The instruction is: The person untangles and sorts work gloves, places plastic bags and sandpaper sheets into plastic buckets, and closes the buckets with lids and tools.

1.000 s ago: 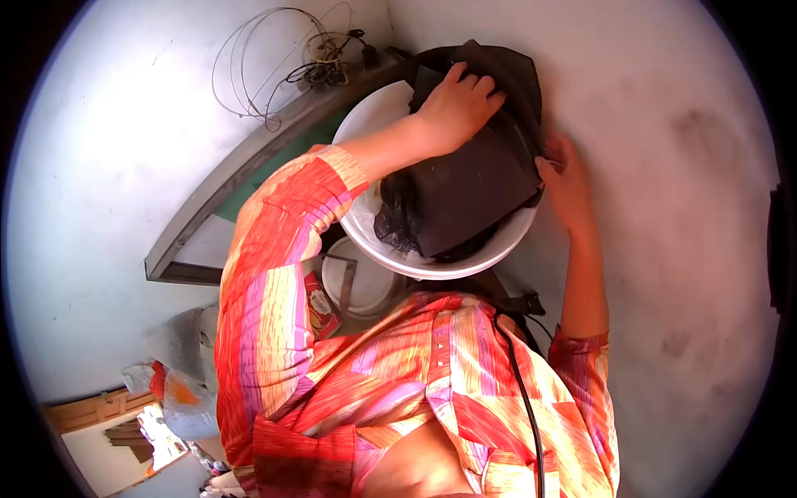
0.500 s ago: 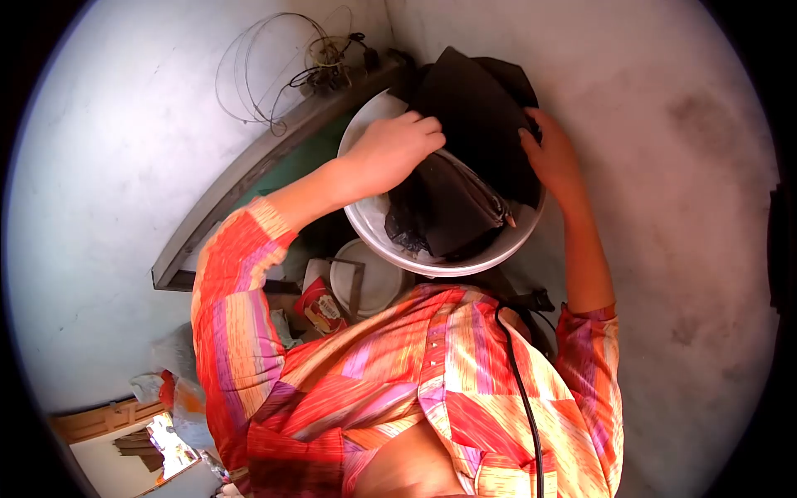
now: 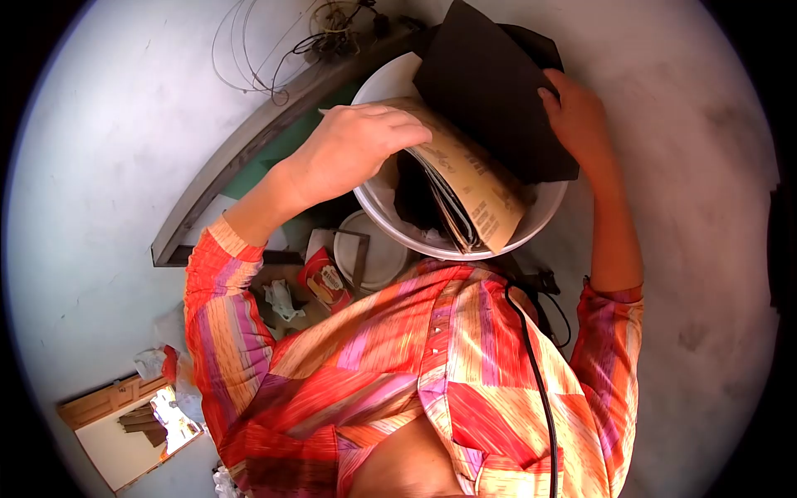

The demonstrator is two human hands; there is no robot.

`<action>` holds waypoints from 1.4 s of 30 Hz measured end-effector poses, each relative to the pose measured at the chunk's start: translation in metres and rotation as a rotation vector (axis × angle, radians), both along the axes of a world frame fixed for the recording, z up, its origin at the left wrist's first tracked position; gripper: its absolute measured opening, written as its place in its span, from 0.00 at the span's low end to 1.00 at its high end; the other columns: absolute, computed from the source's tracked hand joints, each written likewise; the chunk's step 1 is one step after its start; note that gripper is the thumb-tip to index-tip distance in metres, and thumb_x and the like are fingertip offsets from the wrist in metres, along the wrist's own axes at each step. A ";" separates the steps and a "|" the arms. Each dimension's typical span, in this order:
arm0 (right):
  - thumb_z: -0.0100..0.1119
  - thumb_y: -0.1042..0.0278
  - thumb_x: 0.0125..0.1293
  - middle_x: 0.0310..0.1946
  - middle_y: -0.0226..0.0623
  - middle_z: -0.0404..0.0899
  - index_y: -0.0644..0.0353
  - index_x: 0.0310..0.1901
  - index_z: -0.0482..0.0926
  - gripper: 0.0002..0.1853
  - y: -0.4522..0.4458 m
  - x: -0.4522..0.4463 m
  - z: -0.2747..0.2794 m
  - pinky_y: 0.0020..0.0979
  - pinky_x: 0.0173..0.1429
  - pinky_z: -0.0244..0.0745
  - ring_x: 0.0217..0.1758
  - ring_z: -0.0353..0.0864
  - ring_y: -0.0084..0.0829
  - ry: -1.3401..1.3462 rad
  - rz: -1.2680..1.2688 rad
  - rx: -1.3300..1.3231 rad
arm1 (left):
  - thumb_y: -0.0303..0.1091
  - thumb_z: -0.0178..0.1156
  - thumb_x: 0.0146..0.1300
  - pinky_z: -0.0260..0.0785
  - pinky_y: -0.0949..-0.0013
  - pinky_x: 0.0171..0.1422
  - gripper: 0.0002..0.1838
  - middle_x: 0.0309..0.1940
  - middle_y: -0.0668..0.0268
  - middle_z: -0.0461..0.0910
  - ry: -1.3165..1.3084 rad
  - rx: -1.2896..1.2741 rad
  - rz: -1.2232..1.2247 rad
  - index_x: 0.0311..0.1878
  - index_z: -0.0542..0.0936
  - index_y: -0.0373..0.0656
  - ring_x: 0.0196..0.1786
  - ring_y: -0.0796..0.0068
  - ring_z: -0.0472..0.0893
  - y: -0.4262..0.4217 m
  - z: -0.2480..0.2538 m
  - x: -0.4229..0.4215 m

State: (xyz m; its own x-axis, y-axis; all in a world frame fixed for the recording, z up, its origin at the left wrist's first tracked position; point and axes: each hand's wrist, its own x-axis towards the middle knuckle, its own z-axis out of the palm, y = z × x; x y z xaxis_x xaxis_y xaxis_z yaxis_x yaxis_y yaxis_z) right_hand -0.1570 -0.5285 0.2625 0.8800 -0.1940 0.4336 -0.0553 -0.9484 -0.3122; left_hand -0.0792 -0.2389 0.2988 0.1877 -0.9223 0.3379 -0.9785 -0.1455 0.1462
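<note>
A white round tub (image 3: 378, 212) stands in front of my chest with dark sheets in it. My left hand (image 3: 353, 149) is closed on the upper left edge of a stack of sandpaper sheets (image 3: 477, 178), tan with printing on the back and dark inside. The stack is bent, and its loose edges fan out toward me. My right hand (image 3: 579, 120) grips the right edge of a flat black sheet (image 3: 494, 91) that leans over the far side of the tub. Another dark sheet shows behind it. My left fingertips are partly hidden.
Coiled wires (image 3: 332, 33) hang at the wall above a grey frame (image 3: 241, 141). Below the tub are a white round lid (image 3: 374, 249) and a red packet (image 3: 322, 280). A black cable (image 3: 531, 382) runs down my shirt. A wall rises close on the right.
The stack at my left hand has turned so its tan printed side shows. My left hand has shifted left, and my right hand has moved slightly right and up in view with the black sheet.
</note>
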 end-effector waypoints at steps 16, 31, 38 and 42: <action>0.58 0.65 0.57 0.35 0.53 0.79 0.65 0.47 0.75 0.18 -0.004 -0.048 -0.008 0.40 0.48 0.70 0.42 0.77 0.50 0.248 0.071 0.184 | 0.21 0.54 0.49 0.73 0.65 0.39 0.12 0.39 0.66 0.79 0.008 0.182 0.021 0.39 0.78 0.42 0.40 0.63 0.79 -0.001 0.015 -0.007; 0.56 0.74 0.59 0.29 0.43 0.77 0.66 0.43 0.77 0.11 0.050 -0.036 0.085 0.29 0.36 0.70 0.27 0.75 0.33 -0.359 0.261 0.136 | 0.22 0.54 0.46 0.73 0.67 0.37 0.13 0.34 0.64 0.78 -0.125 0.298 -0.076 0.38 0.76 0.41 0.38 0.63 0.79 -0.006 0.043 -0.029; 0.57 0.64 0.59 0.29 0.41 0.78 0.56 0.42 0.78 0.11 0.091 -0.035 0.164 0.33 0.37 0.75 0.29 0.78 0.39 -0.120 0.207 -0.357 | 0.24 0.54 0.46 0.72 0.67 0.35 0.12 0.32 0.65 0.76 -0.195 0.317 -0.046 0.38 0.76 0.42 0.36 0.65 0.78 -0.010 0.057 -0.033; 0.57 0.72 0.54 0.32 0.45 0.76 0.64 0.35 0.75 0.07 0.067 -0.010 0.129 0.40 0.39 0.70 0.36 0.76 0.47 0.018 0.520 -0.451 | 0.24 0.54 0.47 0.71 0.68 0.34 0.12 0.30 0.65 0.75 -0.237 0.211 -0.078 0.38 0.76 0.42 0.36 0.67 0.78 -0.010 0.046 -0.030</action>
State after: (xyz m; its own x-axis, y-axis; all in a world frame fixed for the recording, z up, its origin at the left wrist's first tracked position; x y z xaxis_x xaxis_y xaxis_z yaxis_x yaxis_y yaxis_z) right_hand -0.1675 -0.4615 0.3916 0.8175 0.4516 0.3575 0.4408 -0.8900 0.1164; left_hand -0.1089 -0.2491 0.3452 0.0530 -0.9852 0.1632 -0.9911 -0.0719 -0.1121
